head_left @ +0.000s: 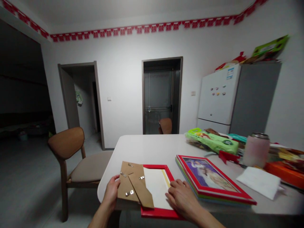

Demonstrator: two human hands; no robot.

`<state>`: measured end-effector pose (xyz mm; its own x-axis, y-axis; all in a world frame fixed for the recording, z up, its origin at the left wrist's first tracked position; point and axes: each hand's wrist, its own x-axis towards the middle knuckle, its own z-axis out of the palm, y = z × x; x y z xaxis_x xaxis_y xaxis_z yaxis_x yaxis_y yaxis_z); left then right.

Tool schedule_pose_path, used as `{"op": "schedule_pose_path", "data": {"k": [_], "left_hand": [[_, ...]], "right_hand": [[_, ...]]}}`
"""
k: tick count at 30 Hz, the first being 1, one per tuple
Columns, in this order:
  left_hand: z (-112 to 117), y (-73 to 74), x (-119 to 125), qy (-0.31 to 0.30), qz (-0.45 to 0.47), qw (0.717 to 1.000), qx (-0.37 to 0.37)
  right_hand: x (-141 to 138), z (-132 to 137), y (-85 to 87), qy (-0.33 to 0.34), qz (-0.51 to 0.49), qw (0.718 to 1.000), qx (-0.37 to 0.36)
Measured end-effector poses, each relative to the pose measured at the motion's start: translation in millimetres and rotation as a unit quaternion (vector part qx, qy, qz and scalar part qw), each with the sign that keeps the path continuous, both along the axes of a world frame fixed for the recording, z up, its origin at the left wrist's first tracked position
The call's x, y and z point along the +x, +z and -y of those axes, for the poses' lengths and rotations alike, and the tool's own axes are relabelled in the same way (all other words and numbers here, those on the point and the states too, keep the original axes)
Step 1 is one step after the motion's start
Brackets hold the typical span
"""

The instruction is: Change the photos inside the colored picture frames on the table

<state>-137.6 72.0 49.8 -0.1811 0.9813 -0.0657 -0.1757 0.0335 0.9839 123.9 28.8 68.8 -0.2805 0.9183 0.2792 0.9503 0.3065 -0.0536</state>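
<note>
My left hand (112, 190) grips the left edge of a brown backing board (127, 186), fingers behind it. The board has several metal clips and a fold-out stand leg. It overlaps the left part of a red picture frame (161, 212), which lies face down at the table's near edge. White paper (156, 186) fills the frame's opening, with a yellowish strip near its right side. My right hand (181, 196) is closed over the frame's right side, its fingers bent and the fingertips at the paper. Some of its fingers are hidden.
Right of my hands, a stack of picture frames (213, 177) lies on the white table (152, 147), a red one with a photo on top. Beyond are a green packet (213, 142), a pink jar (256, 152) and white tissue (260, 182). A chair (66, 144) stands left.
</note>
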Motion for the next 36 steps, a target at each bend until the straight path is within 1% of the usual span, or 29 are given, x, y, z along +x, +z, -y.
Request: {"op": "schedule_pose_path", "data": {"k": [2,5,7,9,12,14,16,18,19,21,23,24,26,27,28,29,30,32,33,34,35,36], "left_hand": [[-2.2,0.1,-15.1,0.013,-0.021,1.0,-0.002],[-5.5,-1.6,-35.4,0.037,-0.065,0.997,-0.007],[-7.1,-3.4,-47.1,0.052,-0.104,0.993,-0.015],[-7.9,-5.4,-57.0,0.066,-0.15,0.986,-0.023],[-8.2,-7.8,-68.0,0.077,-0.226,0.971,-0.029],[-7.6,-7.3,-71.6,0.082,-0.277,0.957,-0.022],[-5.2,-4.3,-69.9,0.093,-0.325,0.941,-0.003],[1.1,0.9,-59.7,0.107,-0.359,0.927,0.027],[6.2,3.7,-50.4,0.109,-0.373,0.92,0.045],[20.8,8.2,-23.0,0.092,-0.394,0.91,0.087],[39.0,9.7,12.6,0.012,-0.431,0.887,0.165],[48.0,9.4,31.2,-0.037,-0.437,0.878,0.19],[62.7,7.7,63.8,-0.146,-0.446,0.864,0.184],[67.6,7.0,75.9,-0.182,-0.455,0.855,0.169],[70.5,6.6,84.7,-0.203,-0.462,0.849,0.152],[71.9,6.7,90.3,-0.216,-0.464,0.848,0.138],[71.9,7.3,93.2,-0.22,-0.458,0.851,0.129],[69.9,9.8,94.4,-0.22,-0.416,0.872,0.135],[68.7,11.5,94.6,-0.22,-0.385,0.884,0.147],[67.9,13.3,95.4,-0.22,-0.35,0.896,0.161],[67.6,15.5,97.5,-0.219,-0.314,0.907,0.177],[67.9,17.8,100.7,-0.215,-0.28,0.916,0.192]], "right_hand": [[-3.1,2.9,-0.1,0.019,-0.025,1.0,0.004],[-14.9,8.9,-0.2,0.104,-0.058,0.993,-0.008],[-20.2,10.6,0.4,0.13,-0.059,0.989,-0.026],[-18.1,9.0,1.6,0.113,-0.048,0.992,-0.029],[-1.8,1.8,2.7,0.067,-0.022,0.997,-0.011],[11.2,-3.9,1.6,0.032,-0.01,0.999,-0.004],[20.8,-8.8,-1.6,-0.012,-0.01,1.0,0.0],[25.4,-13.3,-6.8,-0.06,-0.023,0.998,0.001],[26.3,-15.7,-9.7,-0.083,-0.03,0.996,-0.003],[26.6,-21.5,-15.3,-0.117,-0.037,0.992,-0.02],[26.7,-28.4,-18.8,-0.141,-0.048,0.988,-0.042],[26.9,-31.8,-19.5,-0.15,-0.062,0.986,-0.049],[27.2,-36.6,-18.5,-0.163,-0.116,0.978,-0.062],[27.0,-37.4,-16.9,-0.168,-0.164,0.969,-0.077],[26.2,-36.7,-14.6,-0.168,-0.228,0.953,-0.104],[24.9,-34.7,-11.8,-0.164,-0.308,0.927,-0.14],[22.9,-31.5,-8.5,-0.157,-0.395,0.887,-0.182],[17.6,-22.6,-0.9,-0.13,-0.559,0.78,-0.252],[14.5,-17.8,3.3,-0.112,-0.62,0.728,-0.27],[11.5,-13.3,7.6,-0.095,-0.665,0.687,-0.278],[8.6,-9.5,12.0,-0.078,-0.695,0.658,-0.281],[6.0,-6.5,16.2,-0.062,-0.713,0.639,-0.282]]}}
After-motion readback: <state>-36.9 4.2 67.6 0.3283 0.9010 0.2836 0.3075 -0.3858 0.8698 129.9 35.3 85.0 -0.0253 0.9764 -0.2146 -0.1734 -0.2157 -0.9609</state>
